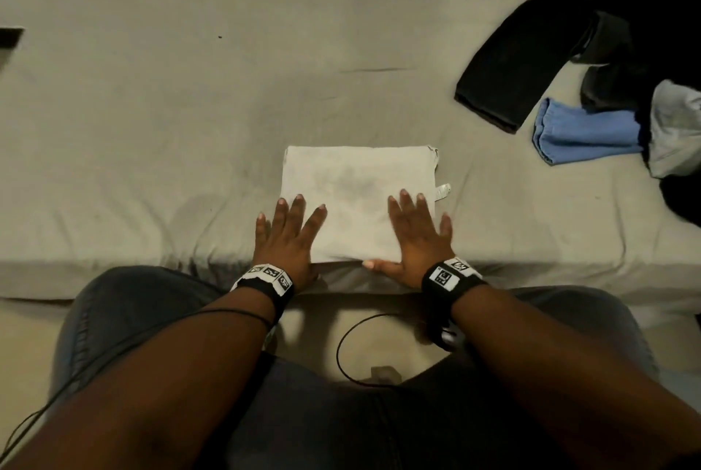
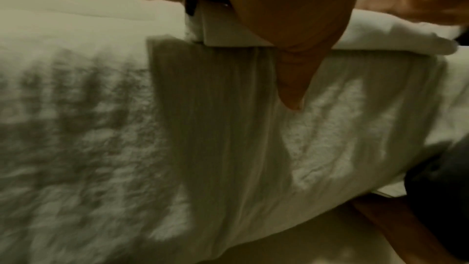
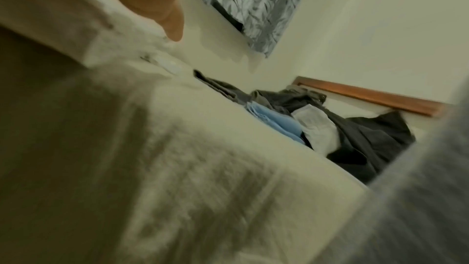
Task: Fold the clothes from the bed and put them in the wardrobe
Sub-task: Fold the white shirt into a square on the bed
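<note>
Hands are both flat on the folded beige garment (image 1: 358,200), which lies as a neat rectangle near the front edge of the bed (image 1: 151,120), directly before my knees. My left hand (image 1: 288,238) presses the near left corner with straight, spread fingers, half on the cloth and half on the sheet. My right hand (image 1: 415,234) presses the near right side in the same way, with the thumb along the front edge. Neither hand grips anything; the palms only weigh on the fabric, I think to flatten the last fold so that the package keeps its shape when it is lifted.

A small white label (image 1: 443,192) sticks out at the right side of the garment (it could be tucked in, but this is not necessary).

The other clothes wait well apart at the right end of the bed: a black garment (image 1: 523,56) stretched toward the middle, a blue garment (image 1: 584,136) just beside it, and a grey-white garment (image 1: 675,128) on a dark heap. The right wrist view shows this pile too, against a wooden bed frame (image 3: 368,95).

I judge the folding of this piece finished. The wardrobe is not in view, so the carrying is still to do.
</note>
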`<state>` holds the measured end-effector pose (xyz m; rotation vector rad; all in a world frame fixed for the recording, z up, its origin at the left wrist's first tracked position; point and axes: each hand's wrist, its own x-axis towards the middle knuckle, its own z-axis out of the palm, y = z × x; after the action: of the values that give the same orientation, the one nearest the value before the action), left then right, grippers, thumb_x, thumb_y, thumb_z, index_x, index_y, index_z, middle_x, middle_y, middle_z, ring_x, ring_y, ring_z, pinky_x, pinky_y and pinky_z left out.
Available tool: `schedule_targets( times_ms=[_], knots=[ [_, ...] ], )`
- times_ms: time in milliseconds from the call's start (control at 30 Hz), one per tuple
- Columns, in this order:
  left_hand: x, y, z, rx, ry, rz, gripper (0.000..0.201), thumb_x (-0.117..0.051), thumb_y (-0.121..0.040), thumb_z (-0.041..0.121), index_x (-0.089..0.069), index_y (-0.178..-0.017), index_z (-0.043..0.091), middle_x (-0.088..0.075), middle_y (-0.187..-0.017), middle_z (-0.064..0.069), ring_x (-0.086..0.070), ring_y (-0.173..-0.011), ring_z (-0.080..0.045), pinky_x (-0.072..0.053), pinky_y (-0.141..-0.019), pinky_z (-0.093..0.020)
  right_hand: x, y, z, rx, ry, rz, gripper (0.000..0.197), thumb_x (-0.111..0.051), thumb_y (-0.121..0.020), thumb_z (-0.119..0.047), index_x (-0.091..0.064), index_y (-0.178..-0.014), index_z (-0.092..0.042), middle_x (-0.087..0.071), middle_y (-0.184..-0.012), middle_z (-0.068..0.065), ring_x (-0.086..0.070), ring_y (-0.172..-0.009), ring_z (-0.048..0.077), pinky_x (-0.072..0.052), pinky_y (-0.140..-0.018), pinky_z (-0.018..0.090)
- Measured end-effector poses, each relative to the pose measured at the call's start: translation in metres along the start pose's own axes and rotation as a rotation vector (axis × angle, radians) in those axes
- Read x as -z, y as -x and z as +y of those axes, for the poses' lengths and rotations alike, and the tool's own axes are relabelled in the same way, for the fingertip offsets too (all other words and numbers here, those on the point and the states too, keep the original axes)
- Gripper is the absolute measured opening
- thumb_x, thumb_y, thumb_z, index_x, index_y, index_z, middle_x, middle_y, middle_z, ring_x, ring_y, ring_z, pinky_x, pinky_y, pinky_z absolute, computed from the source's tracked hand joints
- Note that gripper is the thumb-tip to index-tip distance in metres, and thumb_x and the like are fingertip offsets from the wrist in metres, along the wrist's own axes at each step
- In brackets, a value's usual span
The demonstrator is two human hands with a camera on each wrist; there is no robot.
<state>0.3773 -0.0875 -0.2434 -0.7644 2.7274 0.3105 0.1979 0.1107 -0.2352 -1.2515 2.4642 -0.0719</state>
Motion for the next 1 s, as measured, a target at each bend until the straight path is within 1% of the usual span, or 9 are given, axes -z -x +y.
schedule_targets(
  times_ms=[100, 233, 500, 633, 733, 800, 833, 900, 1000],
  knots=[
    [0.006, 0.007, 0.016, -0.163, -0.039, 0.026, 0.108, -0.064, -0.087, 0.053, 0.017, -0.157, 0.042, 0.02, -0.168, 0.0, 0.019, -0.154, -0.03, 0.008, -0.122, -0.053, -0.007, 0.008, -0.028, 0.211, 0.108, -0.036, 0.126, -0.062, -0.073, -0.079, 0.025, -0.154, -0.038, 0.031, -0.164, -0.008, 0.023, -0.153, 0.022, -0.004, -0.118, 0.067],
    [0.0, 0.007, 0.008, -0.114, -0.051, -0.072, 0.113, -0.073, -0.082, 0.038, 0.011, -0.157, 0.043, 0.013, -0.169, 0.005, 0.009, -0.156, -0.027, -0.003, -0.124, -0.053, -0.015, 0.01, -0.017, 0.031, 0.158, -0.11, 0.125, -0.076, -0.076, -0.051, 0.025, -0.151, -0.047, 0.024, -0.166, -0.009, 0.012, -0.155, 0.023, -0.011, -0.118, 0.063],
    [0.013, 0.001, -0.027, 0.021, -0.004, -0.026, 0.077, -0.064, -0.093, 0.037, -0.02, -0.156, 0.044, -0.006, -0.169, 0.006, 0.004, -0.156, -0.03, -0.014, -0.119, -0.066, 0.012, -0.005, 0.011, -0.023, 0.199, -0.074, 0.086, -0.067, -0.081, -0.029, -0.024, -0.156, -0.03, -0.028, -0.161, 0.002, -0.035, -0.143, 0.03, -0.035, -0.11, 0.052],
    [0.025, -0.003, -0.039, 0.039, 0.04, 0.035, 0.054, -0.055, -0.099, 0.046, -0.038, -0.15, 0.045, -0.025, -0.165, 0.012, 0.004, -0.156, -0.025, -0.003, -0.12, -0.065, 0.037, -0.016, 0.017, 0.009, 0.095, -0.003, 0.048, -0.056, -0.089, -0.022, -0.056, -0.136, -0.026, -0.061, -0.133, 0.006, -0.056, -0.12, 0.033, -0.048, -0.097, 0.044],
    [0.041, -0.008, -0.042, 0.061, 0.293, 0.134, 0.049, -0.062, -0.094, 0.05, -0.056, -0.141, 0.04, -0.048, -0.153, 0.013, -0.01, -0.156, -0.02, 0.001, -0.12, -0.06, 0.074, -0.025, 0.02, 0.066, -0.039, 0.074, 0.045, -0.053, -0.082, -0.024, -0.067, -0.124, -0.014, -0.067, -0.123, 0.013, -0.06, -0.114, 0.036, -0.048, -0.098, 0.039],
    [0.059, -0.007, -0.044, -0.006, 0.536, 0.226, 0.037, -0.066, -0.083, 0.055, -0.073, -0.114, 0.038, -0.069, -0.127, 0.014, -0.047, -0.139, -0.017, -0.022, -0.118, -0.057, 0.1, -0.024, 0.024, 0.115, -0.146, 0.08, 0.048, -0.049, -0.077, -0.032, -0.073, -0.113, -0.011, -0.071, -0.117, 0.013, -0.064, -0.108, 0.033, -0.049, -0.096, 0.038],
    [0.071, -0.002, -0.043, -0.042, 0.713, 0.268, 0.029, -0.068, -0.078, 0.054, -0.076, -0.097, 0.033, -0.074, -0.105, 0.017, -0.064, -0.114, -0.012, -0.041, -0.106, -0.049, 0.112, -0.021, 0.026, 0.132, -0.218, 0.064, 0.043, -0.05, -0.076, -0.033, -0.075, -0.103, -0.011, -0.073, -0.106, 0.011, -0.065, -0.098, 0.031, -0.051, -0.089, 0.038],
    [0.095, 0.006, -0.038, -0.094, 1.069, 0.343, 0.016, -0.072, -0.08, 0.039, -0.07, -0.08, 0.023, -0.071, -0.073, 0.016, -0.065, -0.071, -0.004, -0.051, -0.072, -0.029, 0.131, -0.015, 0.028, 0.088, -0.518, 0.027, 0.027, -0.054, -0.076, -0.03, -0.069, -0.079, -0.008, -0.067, -0.074, 0.005, -0.059, -0.069, 0.022, -0.045, -0.069, 0.035],
    [0.119, 0.001, -0.034, -0.047, 1.336, 0.468, 0.004, -0.07, -0.087, 0.022, -0.069, -0.09, 0.02, -0.073, -0.079, 0.014, -0.065, -0.074, -0.003, -0.052, -0.072, -0.021, 0.147, -0.019, 0.024, 0.061, -0.899, 0.041, 0.014, -0.058, -0.078, -0.021, -0.054, -0.066, -0.015, -0.049, -0.055, -0.006, -0.045, -0.055, 0.014, -0.034, -0.06, 0.031]
  ],
)
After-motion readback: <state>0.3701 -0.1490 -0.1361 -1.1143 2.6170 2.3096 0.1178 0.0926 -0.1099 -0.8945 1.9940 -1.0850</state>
